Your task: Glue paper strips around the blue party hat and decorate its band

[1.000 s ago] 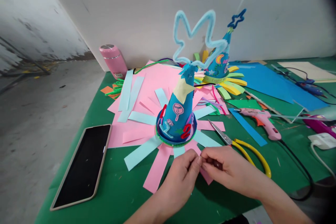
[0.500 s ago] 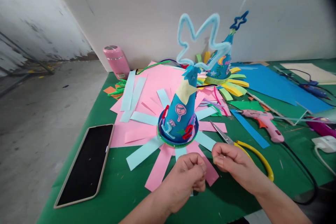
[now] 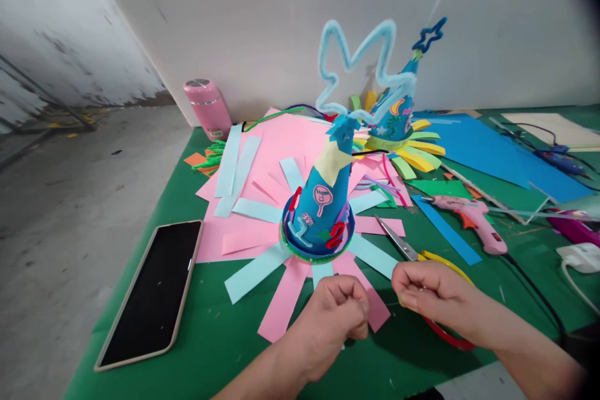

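Note:
A blue paper cone hat (image 3: 323,200) stands upright, with pink and light-blue paper strips (image 3: 255,272) fanned round its base and a light-blue pipe-cleaner star (image 3: 356,62) on top. In front of it my left hand (image 3: 340,312) is closed over the strips, its fingers curled; what they hold, if anything, is hidden. To the right my right hand (image 3: 429,294) is closed in a pinch near the tip of a light-blue strip; anything between its fingertips is too small to make out. It hovers over the handles of a pair of scissors (image 3: 402,242), partly covering them.
A phone (image 3: 150,294) lies at the left on the green table (image 3: 210,325). A pink bottle (image 3: 209,109) and a second blue cone hat (image 3: 394,115) stand behind. At the right are a pink glue gun (image 3: 473,215), blue paper (image 3: 492,150) and a white plug (image 3: 581,256).
My right hand has moved a little to the right, away from my left hand, and now covers more of the scissors' yellow handle. My left hand stays nearly still.

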The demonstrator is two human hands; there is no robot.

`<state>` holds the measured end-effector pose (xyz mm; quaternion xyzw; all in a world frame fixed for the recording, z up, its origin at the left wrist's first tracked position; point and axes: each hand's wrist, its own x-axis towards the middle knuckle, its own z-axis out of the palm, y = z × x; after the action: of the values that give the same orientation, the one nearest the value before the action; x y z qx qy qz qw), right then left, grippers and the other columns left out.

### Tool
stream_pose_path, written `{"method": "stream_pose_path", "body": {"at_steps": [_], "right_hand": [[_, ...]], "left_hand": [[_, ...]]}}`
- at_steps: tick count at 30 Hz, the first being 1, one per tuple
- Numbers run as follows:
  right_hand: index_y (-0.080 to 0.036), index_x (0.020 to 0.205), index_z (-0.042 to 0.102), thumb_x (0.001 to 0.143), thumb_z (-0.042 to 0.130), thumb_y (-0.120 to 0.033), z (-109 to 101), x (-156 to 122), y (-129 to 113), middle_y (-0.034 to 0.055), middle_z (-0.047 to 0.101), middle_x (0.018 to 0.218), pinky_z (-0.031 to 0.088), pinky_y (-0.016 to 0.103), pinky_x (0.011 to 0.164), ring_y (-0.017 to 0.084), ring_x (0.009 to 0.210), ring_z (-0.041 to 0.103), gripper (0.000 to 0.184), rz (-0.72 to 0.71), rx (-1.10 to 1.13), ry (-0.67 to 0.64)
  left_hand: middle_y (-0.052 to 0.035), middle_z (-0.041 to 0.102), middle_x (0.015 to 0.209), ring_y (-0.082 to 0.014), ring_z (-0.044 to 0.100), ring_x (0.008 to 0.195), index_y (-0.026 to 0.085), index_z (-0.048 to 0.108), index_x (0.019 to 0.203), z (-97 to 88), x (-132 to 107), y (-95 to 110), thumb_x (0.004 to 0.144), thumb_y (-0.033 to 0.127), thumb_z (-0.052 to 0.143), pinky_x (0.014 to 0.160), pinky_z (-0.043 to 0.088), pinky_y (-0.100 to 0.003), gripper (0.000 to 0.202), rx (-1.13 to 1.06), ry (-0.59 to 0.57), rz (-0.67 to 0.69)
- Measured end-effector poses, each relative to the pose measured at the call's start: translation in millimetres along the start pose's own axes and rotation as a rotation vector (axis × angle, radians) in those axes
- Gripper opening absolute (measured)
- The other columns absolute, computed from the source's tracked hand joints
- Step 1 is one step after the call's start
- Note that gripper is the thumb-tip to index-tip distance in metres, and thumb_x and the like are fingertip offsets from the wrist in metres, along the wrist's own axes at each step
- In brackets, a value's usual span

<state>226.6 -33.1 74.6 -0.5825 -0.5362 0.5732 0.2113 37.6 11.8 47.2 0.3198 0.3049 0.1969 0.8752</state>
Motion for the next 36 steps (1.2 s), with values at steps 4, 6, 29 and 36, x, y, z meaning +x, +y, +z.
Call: {"method": "stream_pose_path", "body": {"at_steps": [4, 6, 29, 36], "right_hand": [[-0.019, 0.065, 0.043, 0.086, 0.049, -0.042, -4.5, -2.8, -2.3, -0.0054, 0.031, 0.057, 0.023, 0.021, 0.047, 0.008, 0.053, 0.027, 0.032, -0.001, -0.061, 0.009], [-0.019, 0.065, 0.044, 0.086, 0.048, -0.043, -6.3, -3.6, -0.2, -0.0048, 0.032, 0.058, 0.025, 0.021, 0.048, 0.008, 0.054, 0.028, 0.032, -0.002, -0.079, 0.007], [-0.022, 0.101, 0.057, 0.09, 0.043, -0.039, 12.0, -8.6, 38.0, 0.0065, 0.064, 0.098, 0.049, 0.03, 0.078, 0.018, 0.087, 0.062, 0.025, -0.119, -0.478, 0.682], [-0.019, 0.104, 0.054, 0.082, 0.046, -0.049, -10.0, -40.5, 81.4, 0.0125, 0.063, 0.102, 0.052, 0.035, 0.065, 0.025, 0.083, 0.064, 0.038, 0.128, -0.649, 0.896]], "left_hand": [[0.008, 0.031, 0.043, -0.0049, 0.023, 0.043, 0.018, 0.042, 0.054, -0.9, -0.2, -2.1, 0.056, 0.017, 0.051, 0.05, 0.013, -0.028, 0.01, 0.022, 0.007, 0.007], [0.0078, 0.032, 0.044, -0.0049, 0.023, 0.043, 0.018, 0.043, 0.053, -1.2, 0.0, -2.7, 0.056, 0.016, 0.051, 0.05, 0.012, -0.028, 0.009, 0.012, -0.004, 0.017], [0.0086, 0.032, 0.047, -0.0039, 0.023, 0.044, 0.016, 0.044, 0.064, -10.3, 9.4, -3.2, 0.073, 0.033, 0.068, 0.05, 0.016, -0.024, 0.03, -0.076, 0.102, 0.06], [0.0085, 0.034, 0.048, -0.0035, 0.026, 0.043, 0.016, 0.046, 0.064, -8.5, 7.8, 1.4, 0.069, 0.037, 0.072, 0.05, 0.018, -0.024, 0.033, -0.064, 0.117, 0.073]]}}
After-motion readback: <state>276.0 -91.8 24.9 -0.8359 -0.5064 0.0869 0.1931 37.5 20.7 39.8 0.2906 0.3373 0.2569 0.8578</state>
